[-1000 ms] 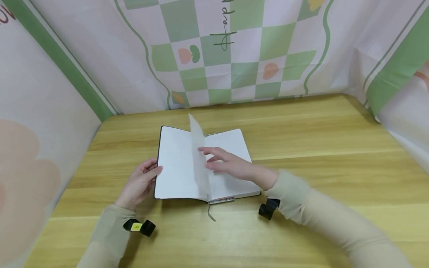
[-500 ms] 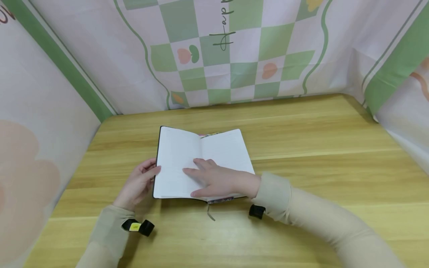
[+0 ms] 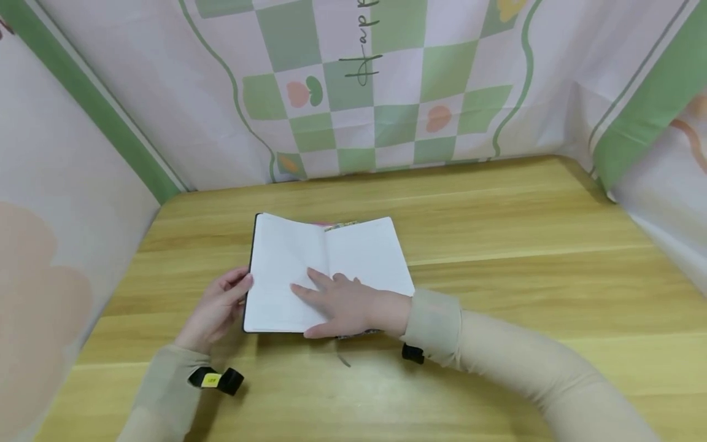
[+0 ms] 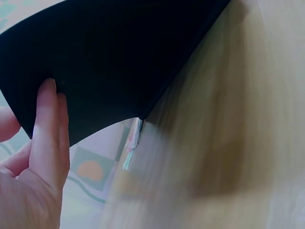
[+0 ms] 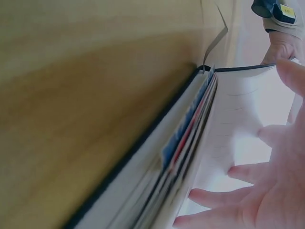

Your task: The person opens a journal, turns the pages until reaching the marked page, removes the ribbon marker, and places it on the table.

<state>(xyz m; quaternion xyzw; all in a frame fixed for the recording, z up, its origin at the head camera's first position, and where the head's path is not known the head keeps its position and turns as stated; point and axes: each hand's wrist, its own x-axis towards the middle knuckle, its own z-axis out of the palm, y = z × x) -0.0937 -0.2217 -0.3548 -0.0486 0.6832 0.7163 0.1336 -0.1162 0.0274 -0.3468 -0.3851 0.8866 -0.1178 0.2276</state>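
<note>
Head cam: right hand (image 3: 350, 307) lies relaxed, fingers (image 3: 310, 296) fanned on one open notebook (image 3: 282, 258), just left of center on the desk (image 3: 497, 258); left hand (image 3: 216, 307) pinches its left edge. Left wrist: fingers straight along one black cover (image 4: 105, 62). Right wrist: one ribbon (image 5: 217, 43) trailing off the near end.

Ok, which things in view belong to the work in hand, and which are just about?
In use:
notebook, open
left hand, holding its left side
right hand, spread over its left page

Just about:
grey ribbon, at the notebook's near edge
table, underneath
patterned cloth, behind the table
black wrist devices, worn
</note>
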